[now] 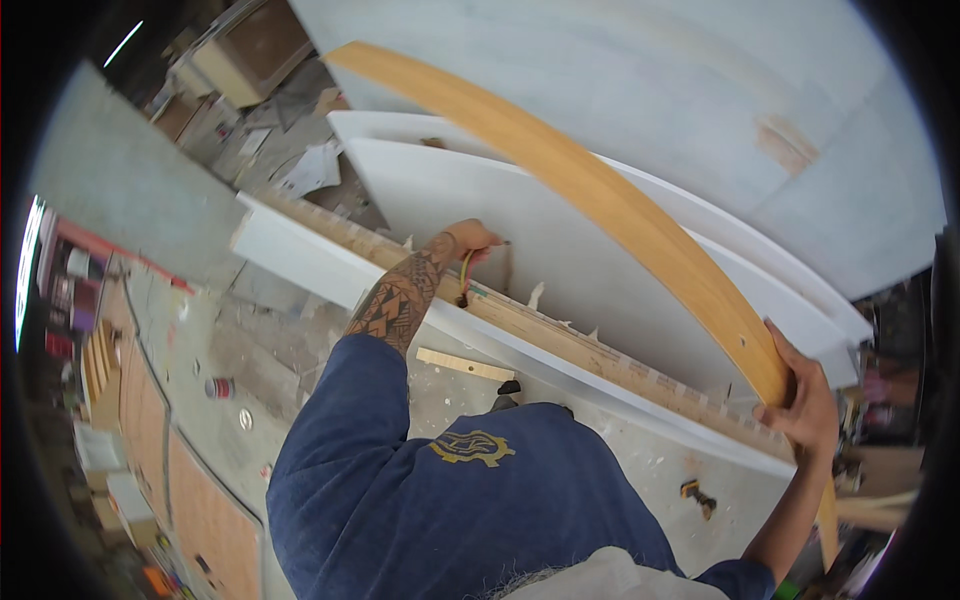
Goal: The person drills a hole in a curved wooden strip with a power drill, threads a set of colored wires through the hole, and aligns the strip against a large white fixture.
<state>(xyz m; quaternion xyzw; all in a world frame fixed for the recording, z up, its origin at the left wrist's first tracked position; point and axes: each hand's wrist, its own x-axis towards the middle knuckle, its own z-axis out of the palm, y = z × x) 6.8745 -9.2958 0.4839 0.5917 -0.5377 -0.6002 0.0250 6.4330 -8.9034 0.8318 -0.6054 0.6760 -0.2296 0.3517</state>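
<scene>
Reaching over the near white panel's edge, my left hand (474,239) is closed, its fingers around the upper end of a thin yellow-green wire (467,270). That wire rises from a dark hole in the panel's raw wooden edge (540,328). My fingertips are partly hidden. On the right, my right hand (808,402) grips a long, curved wooden strip (600,200) near its lower end, thumb on one side and fingers on the other. The strip arches across white curved panels (470,200) standing behind the near one.
A large pale board (640,70) rises behind the panels. On the floor are a cordless drill (698,498), a short wooden batten (466,363) and a tin can (219,387). Scraps and a cabinet (255,50) occupy the far left; wood-coloured panels (215,520) lie at left.
</scene>
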